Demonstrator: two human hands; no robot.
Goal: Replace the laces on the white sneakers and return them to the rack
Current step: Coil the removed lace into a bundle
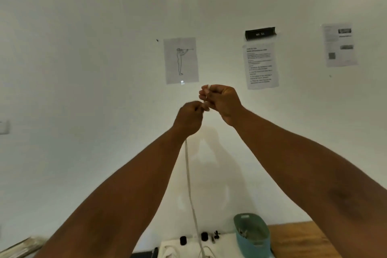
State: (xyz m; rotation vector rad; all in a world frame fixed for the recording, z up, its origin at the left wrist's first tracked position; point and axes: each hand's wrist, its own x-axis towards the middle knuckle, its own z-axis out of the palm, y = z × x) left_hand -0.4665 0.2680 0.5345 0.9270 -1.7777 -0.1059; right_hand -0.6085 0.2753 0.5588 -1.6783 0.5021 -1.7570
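I saw one white lace (189, 182) held up in front of the wall; it was flat and pale, its top end pinched at about head height; from there it hung nearly straight down, slanting slightly rightward, to the bottom edge of view; I could not make out the sneakers.

Black wall label (260, 33) reads "MS 11".

A white lace (189, 184) hangs before a white wall (83, 58); lower right, a teal basket (252, 241) on a wood-brown bench (299, 239).
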